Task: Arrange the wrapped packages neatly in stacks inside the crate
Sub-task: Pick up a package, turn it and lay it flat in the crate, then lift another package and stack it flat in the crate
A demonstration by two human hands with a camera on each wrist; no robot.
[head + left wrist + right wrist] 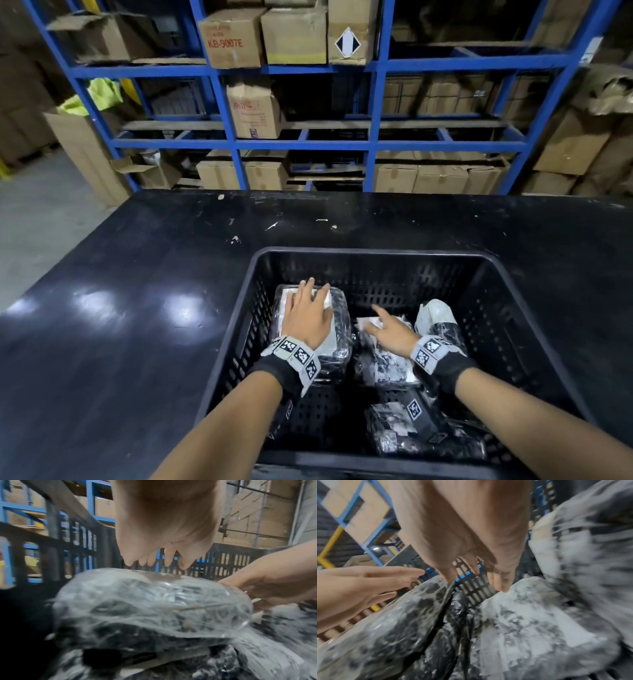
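Black slotted plastic crate [486,274] on a black tabletop [120,308], holding several film-wrapped packages. Left hand [307,317], fingers spread and straight, lies flat on the top clear-wrapped rectangular package [337,310] of a stack in the crate's far-left part. Right hand [390,329], fingers extended and loosely apart, touches a second wrapped package with a white label [371,323] just beside that stack; it pinches nothing, though blur in the wrist views leaves the exact contact uncertain.

Risk: the glossy film is probably slippery, so sideways pressure from either palm could slide the top package off its stack. A grey-and-white wrapped package [442,325] leans against the right-hand group and may topple if that group is disturbed.

Orientation: the pressed package lies flat, long axis apparently running from the person toward the far wall.
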